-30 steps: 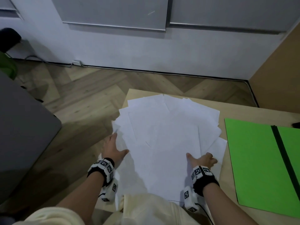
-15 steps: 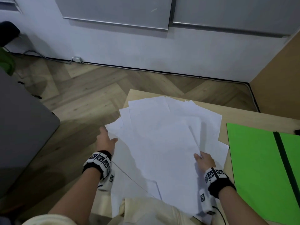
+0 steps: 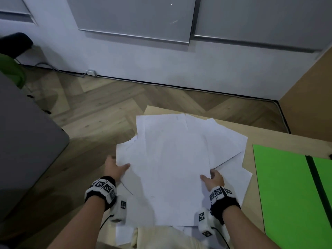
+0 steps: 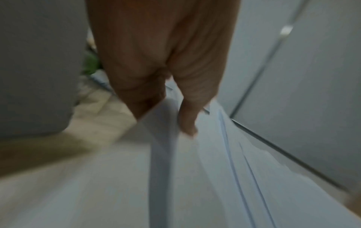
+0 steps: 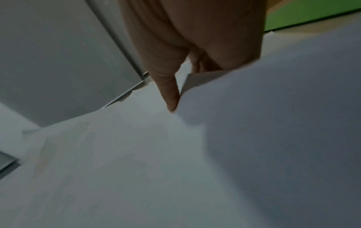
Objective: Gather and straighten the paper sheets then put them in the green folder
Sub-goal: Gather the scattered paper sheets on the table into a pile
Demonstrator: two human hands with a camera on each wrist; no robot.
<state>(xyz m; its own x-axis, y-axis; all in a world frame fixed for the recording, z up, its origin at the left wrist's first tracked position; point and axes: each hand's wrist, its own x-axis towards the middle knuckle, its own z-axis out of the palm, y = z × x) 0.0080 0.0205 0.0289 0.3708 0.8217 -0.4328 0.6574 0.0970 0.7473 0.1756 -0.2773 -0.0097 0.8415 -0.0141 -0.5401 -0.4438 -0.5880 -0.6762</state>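
Note:
A loose fan of white paper sheets (image 3: 176, 159) lies over the near left part of the wooden table (image 3: 269, 139), some hanging past its left edge. My left hand (image 3: 115, 168) pinches the left side of the sheets (image 4: 195, 169), thumb on top and fingers beneath. My right hand (image 3: 212, 178) pinches the right side of the upper sheets (image 5: 175, 154), thumb on top, fingers tucked under. The held sheets are raised a little off the lower ones. The green folder (image 3: 287, 191) lies open and flat on the table at the right, with a dark spine strip.
A grey block (image 3: 27, 141) stands on the floor at the left. The wood floor (image 3: 111, 108) runs to a white wall (image 3: 161, 69) behind the table. A wooden panel (image 3: 310, 97) rises at the far right. Pale cloth (image 3: 161, 238) lies at the near edge.
Both hands went from lying flat on the sheets to pinching their side edges. The sheets have been drawn closer together and lifted slightly.

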